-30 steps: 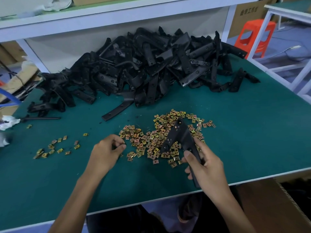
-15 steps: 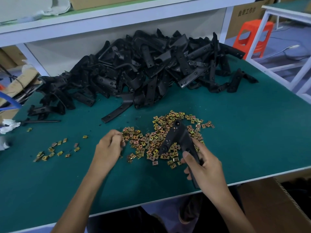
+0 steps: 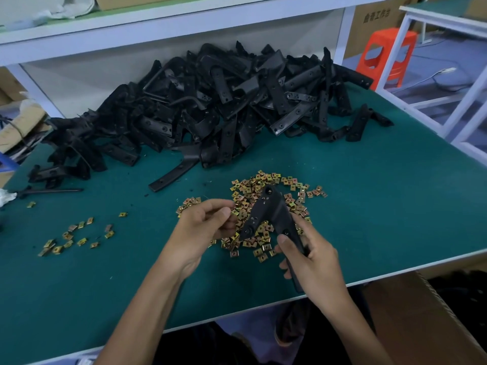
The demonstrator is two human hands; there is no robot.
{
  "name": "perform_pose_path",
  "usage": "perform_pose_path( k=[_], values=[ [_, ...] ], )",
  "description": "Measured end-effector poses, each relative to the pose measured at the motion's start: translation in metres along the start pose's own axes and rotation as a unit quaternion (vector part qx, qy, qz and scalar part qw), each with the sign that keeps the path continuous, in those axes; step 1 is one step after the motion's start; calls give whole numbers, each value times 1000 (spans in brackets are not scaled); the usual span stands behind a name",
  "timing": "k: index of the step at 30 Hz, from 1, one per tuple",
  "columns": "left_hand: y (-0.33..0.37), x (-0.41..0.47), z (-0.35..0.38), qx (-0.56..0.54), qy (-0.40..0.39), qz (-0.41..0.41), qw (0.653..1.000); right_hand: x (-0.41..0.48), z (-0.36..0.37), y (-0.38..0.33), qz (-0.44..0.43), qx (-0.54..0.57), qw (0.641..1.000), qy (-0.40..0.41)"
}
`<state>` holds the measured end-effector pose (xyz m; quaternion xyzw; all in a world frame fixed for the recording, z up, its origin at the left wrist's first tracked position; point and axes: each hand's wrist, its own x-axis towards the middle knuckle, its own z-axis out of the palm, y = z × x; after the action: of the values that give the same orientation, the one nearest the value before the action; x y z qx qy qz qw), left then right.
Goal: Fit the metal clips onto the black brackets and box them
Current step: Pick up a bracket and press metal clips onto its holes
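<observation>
Leftmost, a loose scatter of metal clips (image 3: 71,235) lies on the green table (image 3: 382,206), well apart from the hands. Behind it, and running across the back of the table, is a big heap of black brackets (image 3: 210,109).

The left hand (image 3: 203,230) hovers above the table with its fingers curled and its thumb and forefinger drawn close together. Their tips are just beside the left leg of the held bracket. Whether a clip sits between them cannot be told.

Under and beyond both hands spreads the main pile of clips (image 3: 263,185). Above that pile the held bracket (image 3: 268,212) forms an upside-down V with its corner pointing away from the person. Its left leg hangs free, ending near the left palm.

The right hand (image 3: 313,259) grips the bracket's right leg, thumb pressed on top and fingers wrapped beneath, and the leg's end sticks out below the palm past the table edge.

Lower right, below the table edge, is a cardboard box (image 3: 421,312). Far back on the right an orange stool (image 3: 387,54) is on the floor.
</observation>
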<state>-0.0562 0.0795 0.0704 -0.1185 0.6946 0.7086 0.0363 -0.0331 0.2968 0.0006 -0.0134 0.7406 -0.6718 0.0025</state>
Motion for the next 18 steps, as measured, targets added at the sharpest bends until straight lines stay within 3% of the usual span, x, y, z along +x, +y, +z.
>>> perform_pose_path(
  k=[5, 10, 18],
  values=[
    [6, -3, 6, -25, -33, -8, 999, 0, 0, 1, -2, 0, 1000, 5],
    [2, -4, 8, 73, -26, 33, 996, 0, 0, 0, -1, 0, 1000, 3],
    [4, -6, 9, 76, -46, 43, 995, 0, 0, 1, -1, -2, 1000, 2]
  ],
)
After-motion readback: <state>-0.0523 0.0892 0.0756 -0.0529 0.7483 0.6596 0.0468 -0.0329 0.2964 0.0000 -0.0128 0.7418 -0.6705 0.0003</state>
